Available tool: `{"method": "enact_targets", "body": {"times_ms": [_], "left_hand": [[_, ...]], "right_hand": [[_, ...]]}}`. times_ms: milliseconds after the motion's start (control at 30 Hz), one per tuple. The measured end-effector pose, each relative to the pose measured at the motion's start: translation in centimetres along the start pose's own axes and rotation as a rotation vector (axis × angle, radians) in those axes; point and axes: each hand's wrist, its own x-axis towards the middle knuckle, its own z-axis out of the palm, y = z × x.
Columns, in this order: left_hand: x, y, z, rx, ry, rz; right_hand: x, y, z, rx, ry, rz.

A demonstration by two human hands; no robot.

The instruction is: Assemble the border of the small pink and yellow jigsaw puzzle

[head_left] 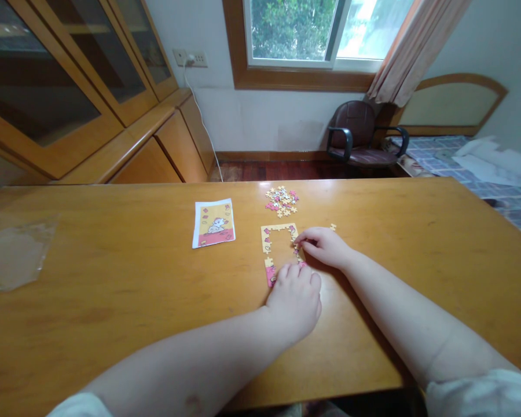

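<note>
A partly joined jigsaw puzzle border (265, 238), yellow above and pink below, lies on the table with a bare middle. My left hand (296, 294) rests palm down over its lower right corner, fingers bent and pressed on the border, hiding that part. At the right side, my right hand (323, 246) pinches thumb and fingertips together on a small jigsaw piece at the border's edge; the piece is mostly hidden. Beyond the border is a pile of loose jigsaw pieces (282, 200). One yellow piece (333, 227) lies apart, just past my right hand.
Left of the puzzle lies a picture card (214, 223) showing a white animal on yellow and pink. A clear plastic bag (15, 252) is on the wooden table (156, 301) at far left. Behind the table stand a cabinet (156, 145), an office chair (358, 130) and a bed (447, 156).
</note>
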Motion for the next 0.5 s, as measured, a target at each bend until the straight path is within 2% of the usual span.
{"method": "enact_targets", "body": {"times_ms": [233,500], "left_hand": [[0.02,0.03,-0.13,0.004,0.000,0.004],[-0.07,0.11,-0.08,-0.003,0.003,-0.008]], "right_hand": [[-0.07,0.02,-0.01,0.029,0.040,-0.009],[-0.01,0.02,-0.02,0.024,0.004,-0.017]]}}
